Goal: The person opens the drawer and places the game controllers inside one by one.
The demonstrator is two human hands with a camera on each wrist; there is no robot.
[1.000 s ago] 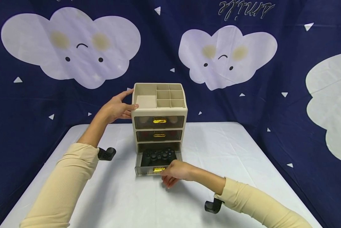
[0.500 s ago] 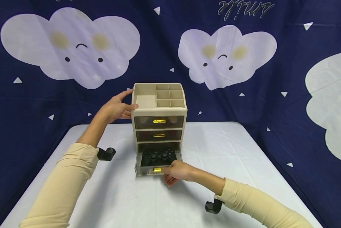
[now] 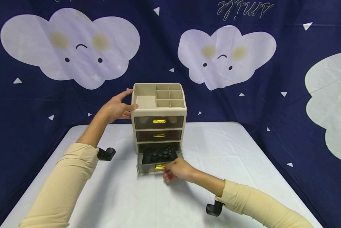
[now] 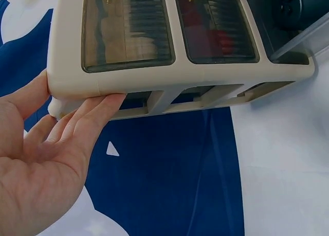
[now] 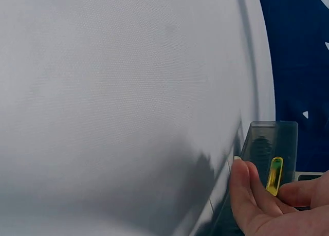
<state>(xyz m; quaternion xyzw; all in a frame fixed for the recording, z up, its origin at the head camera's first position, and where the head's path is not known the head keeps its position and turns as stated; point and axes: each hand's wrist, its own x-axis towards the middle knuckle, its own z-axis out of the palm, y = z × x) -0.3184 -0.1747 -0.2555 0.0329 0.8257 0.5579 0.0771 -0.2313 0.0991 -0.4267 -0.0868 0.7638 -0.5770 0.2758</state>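
A cream desktop drawer organizer (image 3: pixel 159 111) stands upright on the table, its bottom drawer (image 3: pixel 147 168) pulled out. In that smoky clear drawer lies a black game controller (image 3: pixel 159 154). My left hand (image 3: pixel 114 109) rests on the organizer's upper left side, thumb over the front top edge; the left wrist view shows its long fingers (image 4: pixel 92 112) nearly straight along the side wall. At the drawer front, my right hand (image 3: pixel 177 170) has its thumb against one end of the gold handle (image 5: pixel 275 175), with curled fingers (image 5: pixel 241 184) at the drawer's lower edge.
Two upper drawers (image 3: pixel 144 136) with gold handles are closed. The organizer's top has divided compartments (image 3: pixel 170 95). A white cloth covers the table (image 3: pixel 216 152), and a dark blue cloud-patterned curtain (image 3: pixel 159 38) hangs close behind it. A black camera (image 3: pixel 214 207) sits on the right wrist.
The bottom drawer's front has shifted slightly up and right, and the controller sits differently inside. My right hand has moved a little with it; the left hand stays in place.
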